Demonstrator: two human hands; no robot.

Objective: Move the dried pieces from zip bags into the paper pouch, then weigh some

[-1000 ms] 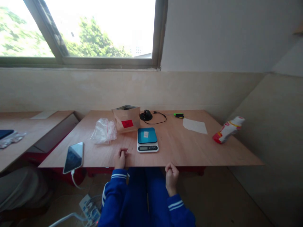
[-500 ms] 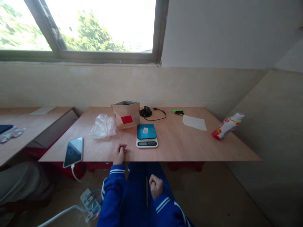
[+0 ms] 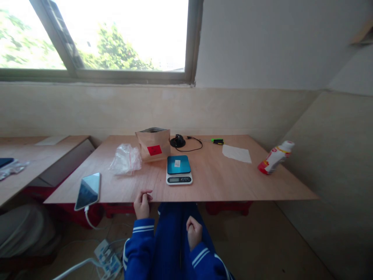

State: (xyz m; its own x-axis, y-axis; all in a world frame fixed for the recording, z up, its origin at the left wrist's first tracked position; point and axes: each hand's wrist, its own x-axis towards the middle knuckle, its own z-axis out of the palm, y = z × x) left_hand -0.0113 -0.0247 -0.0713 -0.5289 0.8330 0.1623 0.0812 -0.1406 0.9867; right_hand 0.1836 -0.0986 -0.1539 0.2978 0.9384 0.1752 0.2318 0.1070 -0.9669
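My left hand [image 3: 142, 204] rests at the front edge of the table, its fingers loosely curled together, with nothing visible in them. My right hand [image 3: 194, 233] is closed in a fist above my lap, below the table edge. Nearest to my left hand is a kitchen scale [image 3: 178, 179] with a white base, a dark display strip and a blue platform [image 3: 178, 169] carrying a small white label. Behind the scale stands a brown paper pouch [image 3: 154, 154] with a red label, its top open. A crumpled clear plastic bag [image 3: 126, 159] lies left of the pouch.
A phone [image 3: 88, 190] with a white cable overhangs the table's front left. Further back are a black round-based device [image 3: 178, 141] with a cable, a green-and-black screwdriver [image 3: 217, 141] and a white sheet [image 3: 236, 153]. A tilted bottle [image 3: 275, 158] is at right. A power strip [image 3: 107, 258] lies on the floor.
My left hand has drawn back slightly toward me, nearer the table edge. My right hand stays closed over my lap. The view has shifted a little; the table items stay put.
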